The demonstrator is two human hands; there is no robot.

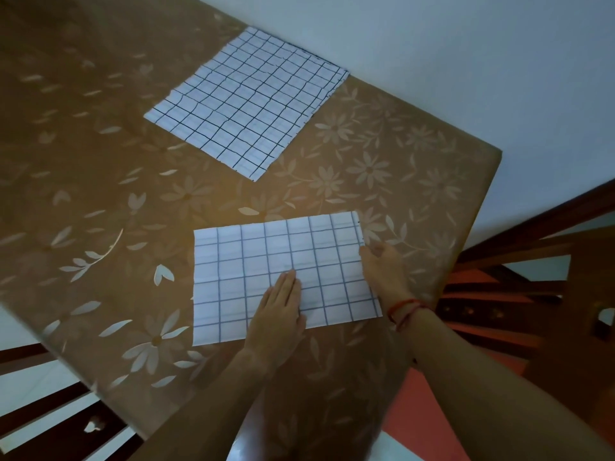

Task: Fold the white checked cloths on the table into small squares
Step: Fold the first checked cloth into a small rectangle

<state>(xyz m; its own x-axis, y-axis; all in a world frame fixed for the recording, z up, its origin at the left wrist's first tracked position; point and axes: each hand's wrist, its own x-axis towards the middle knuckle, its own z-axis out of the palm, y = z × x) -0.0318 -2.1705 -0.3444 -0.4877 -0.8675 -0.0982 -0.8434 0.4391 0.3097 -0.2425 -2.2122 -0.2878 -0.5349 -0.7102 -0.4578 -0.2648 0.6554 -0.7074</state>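
Left hand (281,311) flat, straight-fingered on near cloth (253,261), likely pinning the fold; right hand (382,267) at its right edge, hold on it impossible to tell. Near cloth a folded rectangle by front edge of table (100,168); far cloth (246,101) spread unfolded near the wall, well apart. Chair (519,247) beside right corner, not in the way.

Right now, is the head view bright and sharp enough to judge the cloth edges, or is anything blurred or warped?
Head view: dim and warm-tinted; the near checked cloth and the far checked cloth have readable edges; the right hand looks soft at its fingertips; wide-angle bending skews the table.
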